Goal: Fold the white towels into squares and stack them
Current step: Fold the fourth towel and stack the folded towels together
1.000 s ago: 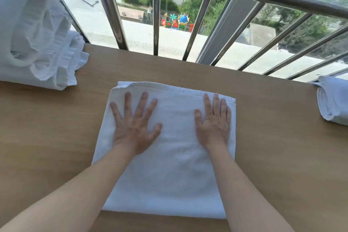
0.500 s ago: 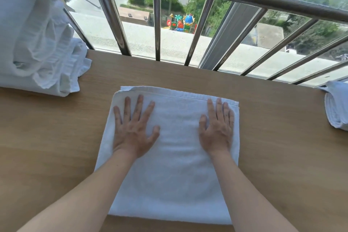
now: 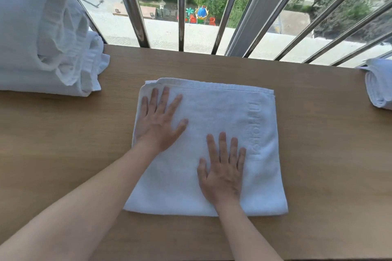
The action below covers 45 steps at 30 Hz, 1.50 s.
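Head view: your towel [image 3: 212,108] lies folded flat on the table [image 3: 63,144], near the railing [image 3: 181,6].
Left: your left hand [image 3: 158,127] is flat, fingers straight and spread, palm down by the towel's far left corner; it grips nothing.
Right: your right hand [image 3: 222,176] is flat too, fingers straight, pressing the towel's near right part; nothing held.
Change: your right hand has slid from the far right corner back toward you, uncovering embossed lettering; your left stays put.
Count: two hands; one towel under them; one heap [image 3: 42,48] of white cloth far left, number inside unclear; one edge towel [image 3: 379,87] at the right.
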Motion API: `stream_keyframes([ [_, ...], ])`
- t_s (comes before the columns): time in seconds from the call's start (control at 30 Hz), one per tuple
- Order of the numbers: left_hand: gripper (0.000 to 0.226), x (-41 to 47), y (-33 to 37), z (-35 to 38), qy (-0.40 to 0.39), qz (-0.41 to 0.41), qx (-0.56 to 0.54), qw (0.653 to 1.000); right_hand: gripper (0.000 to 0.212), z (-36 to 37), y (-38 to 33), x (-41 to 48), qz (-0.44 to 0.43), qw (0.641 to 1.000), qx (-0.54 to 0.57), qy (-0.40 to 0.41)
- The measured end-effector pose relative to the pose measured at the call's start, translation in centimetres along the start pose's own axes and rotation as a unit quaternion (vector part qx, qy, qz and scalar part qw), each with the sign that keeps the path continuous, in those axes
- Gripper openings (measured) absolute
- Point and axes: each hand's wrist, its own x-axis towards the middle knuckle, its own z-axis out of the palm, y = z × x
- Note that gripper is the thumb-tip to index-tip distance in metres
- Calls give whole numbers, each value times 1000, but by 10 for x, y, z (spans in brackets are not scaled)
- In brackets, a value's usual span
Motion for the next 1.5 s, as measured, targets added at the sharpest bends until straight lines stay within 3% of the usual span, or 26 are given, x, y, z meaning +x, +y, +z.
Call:
stream_keyframes([
  [0.27,69,27,-17,-16,-7,-50,-35,998,72,8,2,-1,2,1000,-2,24],
  [0.4,66,-46,29,-4,19,49,-85,995,71,7,0,-1,7,1000,1,31],
  [0.53,68,-119,46,26,16,98,-34,994,71,8,1,-1,4,999,3,33],
  [1.0,70,-111,44,30,18,74,-11,997,65,2,-2,-1,3,1000,28,11],
  [1.13,69,-112,44,31,22,65,-15,998,60,-4,33,-12,-32,999,27,-9],
  [1.27,65,-113,44,30,6,57,1,998,63,-17,100,-27,110,993,-4,-50],
  [1.37,57,-116,53,27,10,45,-11,999,66,-23,105,-28,167,984,-2,-58],
  [1.43,54,-125,68,26,22,32,-39,998,66,-24,80,-29,140,990,3,-26],
  [1.5,53,-141,87,30,14,47,-68,996,64,-18,52,-37,49,998,32,-20],
])
